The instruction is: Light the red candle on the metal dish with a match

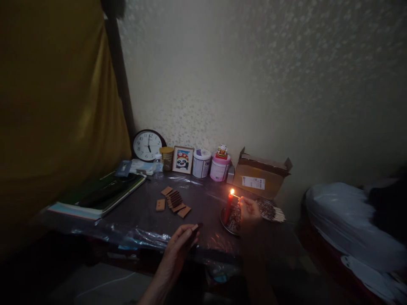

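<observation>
A red candle [228, 208] stands upright on a round metal plate [224, 223] strewn with dark bits. Between the fingertips of my right hand [249, 209] is a thin matchstick [235, 195], its tip at the flame [232, 192] on the candle's top. I cannot tell whether the match itself burns. My left hand [182, 239], closed around a small matchbox [195, 228], is over the table's front edge. Several brown matchboxes [160, 205] lie in a loose group on the dark table [203, 203].
Right of the candle lies a pile of matchsticks [278, 214]. Behind are a cardboard box [259, 173], a pink tin [219, 168], a white tin [201, 164], a framed panda picture [182, 160] and a clock [148, 145]. Books [101, 195] lie at left, plastic-wrapped things [346, 224] at right.
</observation>
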{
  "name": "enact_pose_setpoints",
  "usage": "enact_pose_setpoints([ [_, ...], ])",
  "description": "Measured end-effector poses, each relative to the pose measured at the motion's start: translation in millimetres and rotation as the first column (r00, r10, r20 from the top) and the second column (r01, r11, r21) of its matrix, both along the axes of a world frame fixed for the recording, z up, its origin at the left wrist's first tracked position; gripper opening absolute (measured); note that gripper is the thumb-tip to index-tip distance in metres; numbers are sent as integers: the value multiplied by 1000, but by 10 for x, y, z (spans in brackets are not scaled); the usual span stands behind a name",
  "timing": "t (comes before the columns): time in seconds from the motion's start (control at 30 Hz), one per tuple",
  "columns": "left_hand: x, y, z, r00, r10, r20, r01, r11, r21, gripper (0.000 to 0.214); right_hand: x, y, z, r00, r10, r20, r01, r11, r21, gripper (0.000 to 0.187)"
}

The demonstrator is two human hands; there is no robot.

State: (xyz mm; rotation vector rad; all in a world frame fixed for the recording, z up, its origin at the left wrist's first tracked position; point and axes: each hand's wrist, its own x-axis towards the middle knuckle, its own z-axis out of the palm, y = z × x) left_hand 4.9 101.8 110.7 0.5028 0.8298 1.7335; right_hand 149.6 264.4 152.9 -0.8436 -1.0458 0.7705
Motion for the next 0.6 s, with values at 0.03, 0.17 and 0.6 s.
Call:
enact_pose_setpoints([
  [0.03, -1, -1, 1, 1000, -1, 0, 1, 1000, -4, 20, -1, -1, 3, 1000, -3, -3, 3, 1000, -1, 24],
  [0.17, -5, 6, -11, 1000, 5, -7, -5, 1000, -5, 21, 14, -14, 14, 1000, -2, 1, 2, 1000, -13, 24],
  [0.6, -12, 16, -24, 1000, 8, -12, -8, 1000, 10, 23, 136, -127, 164, 999, 6, 52, -4, 999, -34, 23],
])
